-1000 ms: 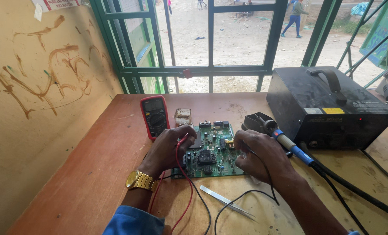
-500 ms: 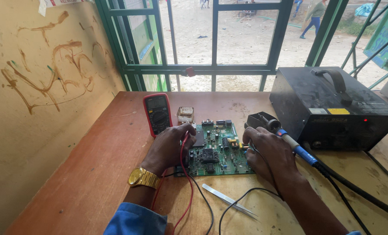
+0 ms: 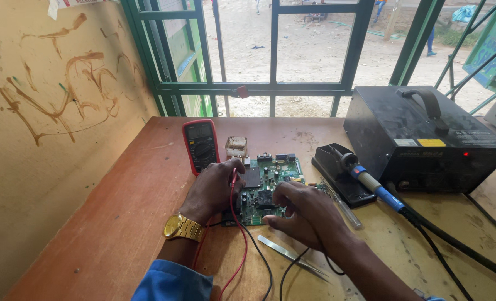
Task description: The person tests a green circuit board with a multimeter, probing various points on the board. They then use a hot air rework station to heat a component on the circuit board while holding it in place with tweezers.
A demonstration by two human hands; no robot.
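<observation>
hands on green circuit board, left hand pinching red probe, right hand curled, grip hidden

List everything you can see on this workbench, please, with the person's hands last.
circuit board: one, green, table centre, under both hands
multimeter: one, red and black, behind the board
small tin: one, beside the multimeter
soldering iron: one, blue handle, resting in its black stand
soldering station: one, black, right
tweezers: one pair, silver, near edge
probe leads: red and black
table: one, reddish wood
left hand: gold watch, holds red probe
right hand: on the board
</observation>
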